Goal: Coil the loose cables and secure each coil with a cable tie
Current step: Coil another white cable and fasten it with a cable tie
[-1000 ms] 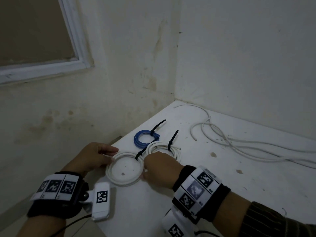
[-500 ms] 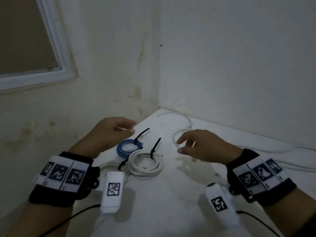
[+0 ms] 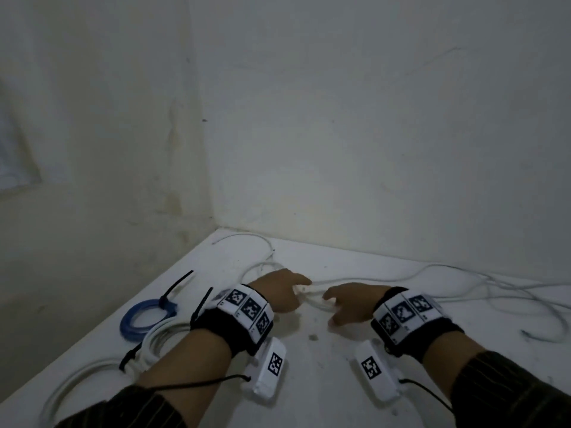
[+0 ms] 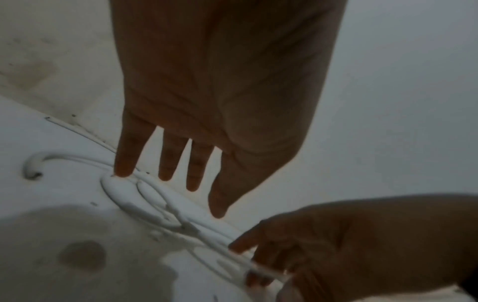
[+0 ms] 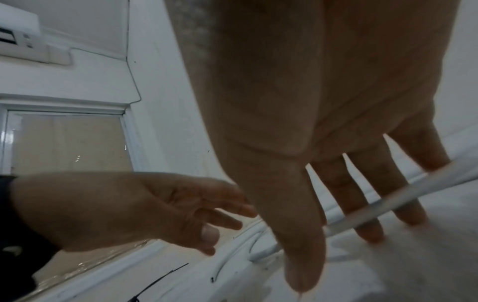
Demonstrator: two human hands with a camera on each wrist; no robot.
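A long loose white cable [image 3: 432, 270] sprawls over the white table [image 3: 324, 406], its near loops [image 4: 145, 196] between my hands. My left hand [image 3: 304, 287] reaches forward with straight, spread fingers [image 4: 124, 169], the fingertips touching those loops. My right hand [image 3: 330, 308] is spread low over the same cable; in the right wrist view a strand [image 5: 403, 196] runs between thumb and straight fingers [image 5: 369, 230], not pinched. At the left lie a blue coil [image 3: 139, 319] and two white coils [image 3: 160, 338] [image 3: 71, 384], each with a black cable tie [image 3: 177, 287].
The table sits in a corner, with walls close behind and to the left, and its left edge [image 3: 92, 338] runs just beside the coils. More loose cable trails off to the right [image 3: 525, 291]. A window [image 5: 67, 143] is in the left wall.
Both hands left the tied white coil and moved forward and right to the loose cable. My head turned right, so the coils now sit at the lower left.
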